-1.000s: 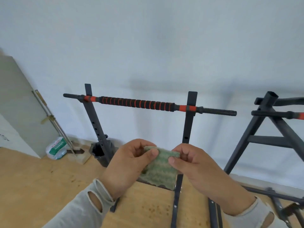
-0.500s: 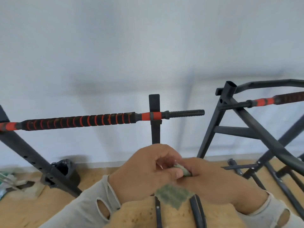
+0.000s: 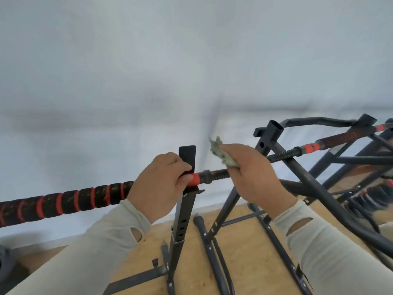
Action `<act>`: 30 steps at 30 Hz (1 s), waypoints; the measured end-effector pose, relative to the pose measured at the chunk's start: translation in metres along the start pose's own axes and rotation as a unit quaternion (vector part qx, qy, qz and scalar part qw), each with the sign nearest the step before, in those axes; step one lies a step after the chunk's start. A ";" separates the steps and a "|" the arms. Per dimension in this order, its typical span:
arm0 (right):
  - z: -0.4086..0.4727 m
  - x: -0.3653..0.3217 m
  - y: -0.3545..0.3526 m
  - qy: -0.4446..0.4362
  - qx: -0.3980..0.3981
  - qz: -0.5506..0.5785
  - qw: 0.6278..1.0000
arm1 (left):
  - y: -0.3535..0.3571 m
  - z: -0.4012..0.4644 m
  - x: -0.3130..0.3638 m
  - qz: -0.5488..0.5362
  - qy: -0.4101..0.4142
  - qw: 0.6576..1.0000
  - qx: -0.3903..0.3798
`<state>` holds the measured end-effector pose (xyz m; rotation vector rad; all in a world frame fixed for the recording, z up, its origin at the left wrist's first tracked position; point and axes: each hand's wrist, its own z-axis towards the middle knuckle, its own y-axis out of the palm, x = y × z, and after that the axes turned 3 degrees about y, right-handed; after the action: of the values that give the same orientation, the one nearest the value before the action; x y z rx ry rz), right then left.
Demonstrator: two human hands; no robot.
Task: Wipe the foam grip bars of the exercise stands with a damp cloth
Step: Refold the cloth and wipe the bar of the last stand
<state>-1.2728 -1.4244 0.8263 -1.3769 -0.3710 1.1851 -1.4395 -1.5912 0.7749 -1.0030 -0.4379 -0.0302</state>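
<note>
Left hand [image 3: 161, 184] grips near bar [image 3: 63, 202] at its right end; right hand [image 3: 253, 177] clutches bunched cloth [image 3: 221, 153] at the threaded tip. Foam looks unwiped; right stand's bar [image 3: 338, 138] untouched

In front of me the wall [image 3: 191, 60] is plain and pale, filling the whole far side of the view, with soft grey shadows running across it. Where it meets the ground, a light strip [image 3: 53, 239] runs along its foot on the left. Below that lies the floor [image 3: 244, 248] — bare wooden board, yellowish, speckled with small dark flecks near the middle. At the far left edge, low down, a dark rounded thing [image 3: 5, 260] sits on the boards — too little of it shows for me to tell what it is.
</note>
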 end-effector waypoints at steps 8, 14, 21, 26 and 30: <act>-0.002 0.037 0.008 -0.134 -0.151 -0.062 0.978 | 0.007 0.002 -0.004 -0.004 -0.014 0.999 -0.038; 0.022 0.047 0.024 -0.175 -0.093 -0.035 0.980 | 0.005 0.000 0.002 0.024 -0.036 0.998 -0.051; 0.071 0.029 0.022 -0.038 -0.253 -0.007 0.967 | 0.007 0.000 0.002 0.047 -0.037 0.996 -0.058; 0.098 0.055 0.010 -0.017 -0.303 -0.143 0.942 | 0.003 0.002 0.004 0.041 -0.052 0.996 -0.062; 0.082 0.077 -0.016 -0.004 -0.274 -0.060 0.960 | 0.003 0.002 0.006 0.049 -0.052 0.996 -0.057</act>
<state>-1.2988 -1.3132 0.8284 -1.7928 -0.8221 1.0240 -1.4344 -1.5871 0.7755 -1.1413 -0.4855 0.0874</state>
